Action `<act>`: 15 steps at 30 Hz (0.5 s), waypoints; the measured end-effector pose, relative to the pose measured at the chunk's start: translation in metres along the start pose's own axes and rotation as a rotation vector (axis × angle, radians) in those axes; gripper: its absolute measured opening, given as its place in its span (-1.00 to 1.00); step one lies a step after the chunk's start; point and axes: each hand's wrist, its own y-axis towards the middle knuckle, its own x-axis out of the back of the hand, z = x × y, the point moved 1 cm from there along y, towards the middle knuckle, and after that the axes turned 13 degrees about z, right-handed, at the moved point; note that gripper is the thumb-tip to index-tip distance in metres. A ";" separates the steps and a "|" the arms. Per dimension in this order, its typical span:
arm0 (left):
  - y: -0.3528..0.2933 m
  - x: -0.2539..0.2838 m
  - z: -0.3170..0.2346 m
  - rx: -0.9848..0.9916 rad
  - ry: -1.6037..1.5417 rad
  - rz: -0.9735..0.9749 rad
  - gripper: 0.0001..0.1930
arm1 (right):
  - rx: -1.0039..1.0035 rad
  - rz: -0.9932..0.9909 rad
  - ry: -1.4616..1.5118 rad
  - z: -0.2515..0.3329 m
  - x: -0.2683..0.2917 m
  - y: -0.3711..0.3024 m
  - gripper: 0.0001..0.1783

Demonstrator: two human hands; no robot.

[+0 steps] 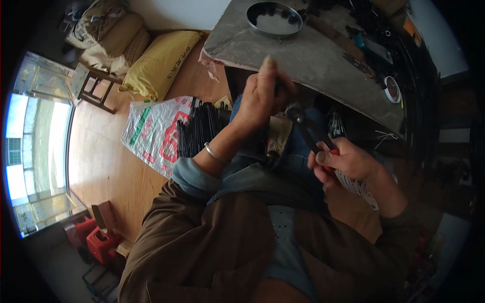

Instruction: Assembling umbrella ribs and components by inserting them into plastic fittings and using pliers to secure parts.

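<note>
My right hand (348, 160) grips a pair of pincers (306, 129) by its handles, which show red at the grip. The dark jaws point up and left, close beside my left hand (262, 96). That hand is closed with its thumb on top, over my lap near the table's edge. Something dark shows between its fingers, but I cannot make out what it is. Left of my left forearm lies a bundle of thin black rods (194, 132) on a white printed plastic sack (151, 132).
A grey-topped table (252, 53) stands ahead, bearing a round metal dish (275, 31) with small black pieces, a round tin (391, 89) and a green-sided box (373, 49). Thin metal wires (336, 124) stick up beneath it. Yellow sack (164, 63), wooden stool (96, 86) and red stools (101, 243) are leftward.
</note>
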 end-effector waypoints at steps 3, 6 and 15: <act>-0.001 0.001 0.008 0.033 -0.064 -0.038 -0.27 | 0.335 -0.758 -1.152 -0.026 0.035 0.001 -0.80; -0.006 0.003 0.010 0.037 -0.204 -0.033 -0.26 | 0.143 -1.230 -1.309 -0.030 0.107 -0.022 -0.72; 0.004 -0.011 0.010 0.033 -0.179 -0.014 -0.28 | -0.388 -1.497 -0.764 -0.042 0.257 -0.103 -0.67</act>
